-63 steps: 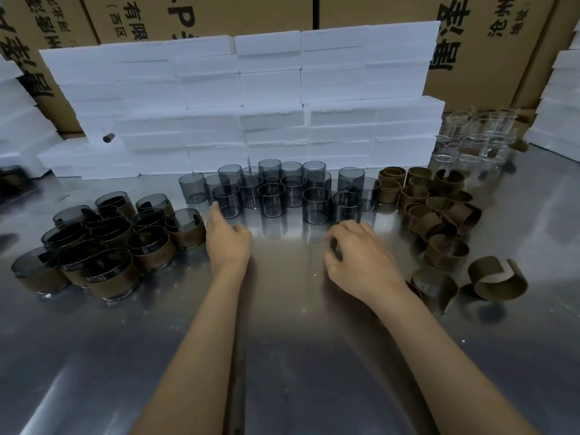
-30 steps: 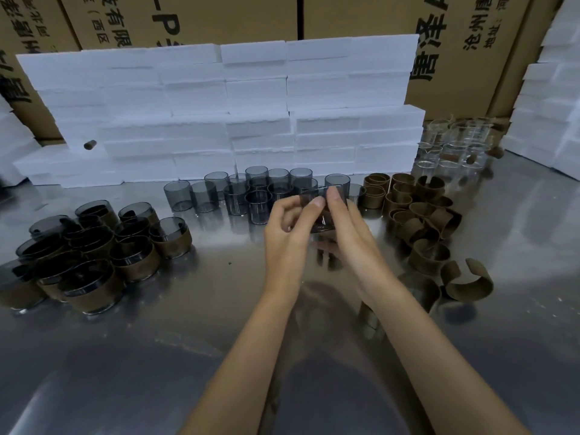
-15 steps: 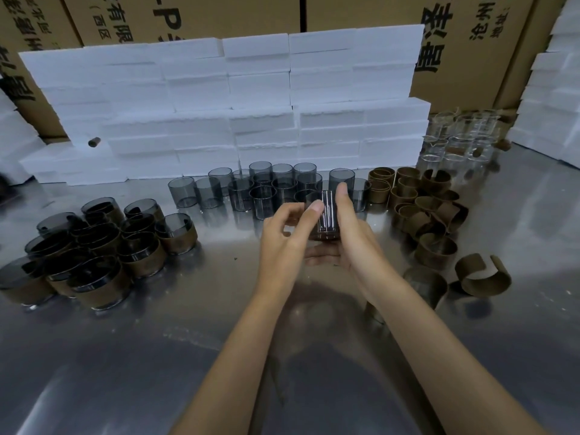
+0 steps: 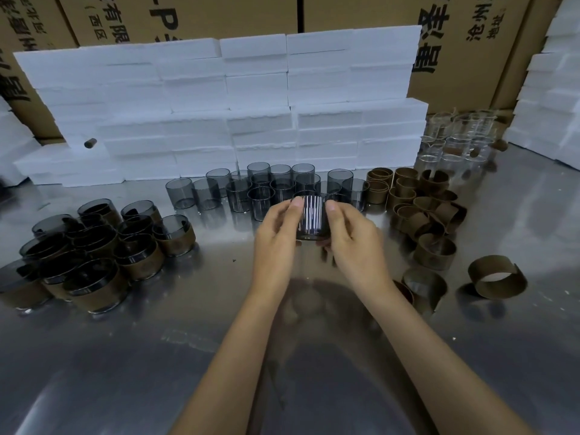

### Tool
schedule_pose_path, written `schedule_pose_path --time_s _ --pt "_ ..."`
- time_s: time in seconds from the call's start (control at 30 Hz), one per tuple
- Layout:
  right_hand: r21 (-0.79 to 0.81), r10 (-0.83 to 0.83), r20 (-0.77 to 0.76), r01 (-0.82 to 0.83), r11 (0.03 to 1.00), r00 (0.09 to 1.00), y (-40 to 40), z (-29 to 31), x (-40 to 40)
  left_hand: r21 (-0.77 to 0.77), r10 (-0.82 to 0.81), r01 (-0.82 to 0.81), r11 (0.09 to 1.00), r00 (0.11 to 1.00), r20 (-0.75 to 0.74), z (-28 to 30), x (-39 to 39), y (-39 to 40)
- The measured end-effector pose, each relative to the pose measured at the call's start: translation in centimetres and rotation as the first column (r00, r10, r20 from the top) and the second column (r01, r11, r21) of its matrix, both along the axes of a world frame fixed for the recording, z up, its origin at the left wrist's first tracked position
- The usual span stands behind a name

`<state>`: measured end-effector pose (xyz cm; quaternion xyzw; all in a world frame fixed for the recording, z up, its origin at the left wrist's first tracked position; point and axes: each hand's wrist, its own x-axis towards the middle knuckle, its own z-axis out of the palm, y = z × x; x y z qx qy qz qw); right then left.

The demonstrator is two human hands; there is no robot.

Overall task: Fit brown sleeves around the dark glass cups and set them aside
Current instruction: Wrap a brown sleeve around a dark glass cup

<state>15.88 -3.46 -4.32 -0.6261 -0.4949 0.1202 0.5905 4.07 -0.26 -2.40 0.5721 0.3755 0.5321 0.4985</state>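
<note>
Both hands hold one dark glass cup [image 4: 312,219] upright just above the steel table [image 4: 188,356], in front of me. My left hand [image 4: 277,237] grips its left side, thumb near the rim. My right hand [image 4: 353,238] grips its right side. No sleeve is visible on this cup. Behind it stand several bare dark cups [image 4: 260,186]. Loose brown sleeves [image 4: 420,208] lie in a heap to the right, one apart [image 4: 496,276]. Cups with brown sleeves fitted [image 4: 94,249] are grouped at the left.
Stacked white foam blocks [image 4: 235,105] form a wall behind the cups, with cardboard boxes [image 4: 464,45] beyond. Clear glass cups [image 4: 458,139] stand at the back right. More foam [image 4: 552,89] rises at the right edge.
My hands left the table, picked a dark cup from the group and brought it toward me; since half a second ago both hands have shifted their grip on it slightly.
</note>
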Motion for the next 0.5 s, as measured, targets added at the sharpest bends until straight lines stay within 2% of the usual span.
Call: schedule_pose_path --time_s 0.07,0.23,0.37,0.5 --pt "-0.016 0.026 0.037 -0.026 1.0 0.999 -0.2 0.1 -0.4 -0.062 -0.094 0.094 0.994 0.996 0.009 -0.1 0.0 0.0" --pt "-0.125 0.096 -0.037 -0.1 0.987 0.995 -0.4 0.4 -0.9 -0.147 -0.274 0.281 0.948 0.959 0.067 -0.6 0.5 0.0" --pt "-0.159 0.153 -0.081 -0.164 0.974 0.985 -0.6 0.5 -1.2 -0.198 -0.314 0.328 0.924 0.944 0.1 -0.8 0.6 0.1" --pt "-0.12 0.137 -0.05 -0.142 0.983 0.989 -0.8 0.7 -1.6 -0.154 -0.237 0.238 0.959 0.971 0.03 -0.6 0.8 0.1"
